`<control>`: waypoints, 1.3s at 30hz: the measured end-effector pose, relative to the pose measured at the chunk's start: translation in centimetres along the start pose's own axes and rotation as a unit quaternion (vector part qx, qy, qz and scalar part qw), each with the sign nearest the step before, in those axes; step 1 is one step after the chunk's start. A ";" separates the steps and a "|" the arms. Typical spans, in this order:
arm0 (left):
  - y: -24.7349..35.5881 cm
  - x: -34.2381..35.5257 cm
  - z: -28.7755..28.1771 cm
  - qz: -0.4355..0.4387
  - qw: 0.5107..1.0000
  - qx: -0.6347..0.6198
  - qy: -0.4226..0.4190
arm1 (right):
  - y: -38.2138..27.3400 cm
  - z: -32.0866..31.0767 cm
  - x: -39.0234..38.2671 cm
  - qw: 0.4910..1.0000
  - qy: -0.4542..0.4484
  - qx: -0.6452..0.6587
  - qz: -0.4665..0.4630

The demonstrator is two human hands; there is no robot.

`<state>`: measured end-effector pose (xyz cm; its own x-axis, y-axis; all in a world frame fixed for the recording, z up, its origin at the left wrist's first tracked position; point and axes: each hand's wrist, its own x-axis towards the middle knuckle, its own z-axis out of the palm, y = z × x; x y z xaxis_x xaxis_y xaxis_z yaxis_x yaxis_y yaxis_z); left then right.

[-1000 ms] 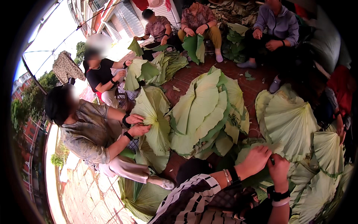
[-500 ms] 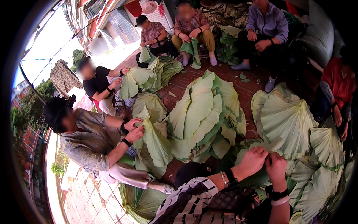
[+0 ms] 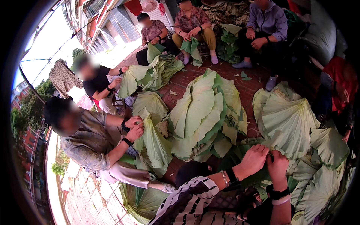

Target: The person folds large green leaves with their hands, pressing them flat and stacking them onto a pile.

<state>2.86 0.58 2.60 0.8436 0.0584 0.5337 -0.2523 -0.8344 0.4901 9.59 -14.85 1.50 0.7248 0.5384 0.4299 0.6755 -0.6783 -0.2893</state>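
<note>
My left hand point(image 3: 253, 159) and my right hand point(image 3: 278, 164) are side by side at the lower right, fingers closed in a pinch. Between and below them hangs a large green lotus leaf point(image 3: 256, 177), mostly covered by my hands and forearms. The fingertips hide exactly where it is gripped. Just beyond my right hand, broad pale lotus leaves point(image 3: 288, 122) lie in an overlapping pile. Ahead of my left hand stands another heap of lotus leaves point(image 3: 195, 112), pale undersides outward.
On the left, a seated person point(image 3: 90, 138) handles a folded lotus leaf point(image 3: 154, 140). Several other people sit around on the brick floor point(image 3: 183, 83), some holding leaves. More leaves point(image 3: 144, 204) lie at the lower left of my arm. Big sacks point(image 3: 321, 35) stand at the far right.
The pale leaf flap beside my fingertips no longer shows; my hands have barely shifted. At the right, the person in red has moved their arm, and the left-hand neighbours' leaves have shifted slightly.
</note>
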 end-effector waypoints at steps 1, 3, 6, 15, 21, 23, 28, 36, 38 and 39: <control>0.0 0.0 -0.1 0.004 1.000 -0.002 0.000 | 0.0 0.1 0.0 1.000 0.000 0.000 0.000; 0.1 0.0 -0.2 0.007 1.000 -0.004 -0.001 | 0.0 0.1 0.0 1.000 0.020 0.000 0.000; 0.2 0.0 -0.4 0.011 1.000 0.002 -0.015 | 0.1 0.0 0.0 0.999 0.033 0.026 -0.021; -0.4 -0.2 0.4 0.014 0.998 0.052 -0.044 | -0.5 -0.3 0.0 0.997 0.017 0.060 -0.055; -0.6 -0.3 0.3 0.025 0.997 0.057 -0.034 | -0.7 -1.2 0.3 0.994 -0.007 0.097 -0.058; -0.5 -0.1 0.3 0.029 0.999 0.029 -0.008 | -0.6 -1.7 0.3 0.993 -0.001 0.101 -0.052; -0.1 0.1 0.2 0.031 0.999 0.030 -0.022 | -0.2 -2.0 0.2 0.993 -0.003 0.105 -0.045; 0.0 -0.3 -0.1 0.072 0.995 0.057 -0.037 | 0.2 -1.6 0.0 0.996 -0.019 0.081 -0.028; -0.3 -0.6 -0.2 0.088 0.991 0.081 -0.056 | -0.1 -1.6 0.0 0.996 -0.025 0.082 -0.032; -0.4 -0.7 -0.3 0.088 0.991 0.081 -0.058 | -0.3 -1.7 -0.1 0.996 -0.028 0.082 -0.033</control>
<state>2.23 1.05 2.20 0.8443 -0.1505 0.5142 -0.3285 -0.9036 0.2749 9.11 -15.56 3.01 0.6817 0.6087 0.4058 0.7314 -0.5528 -0.3994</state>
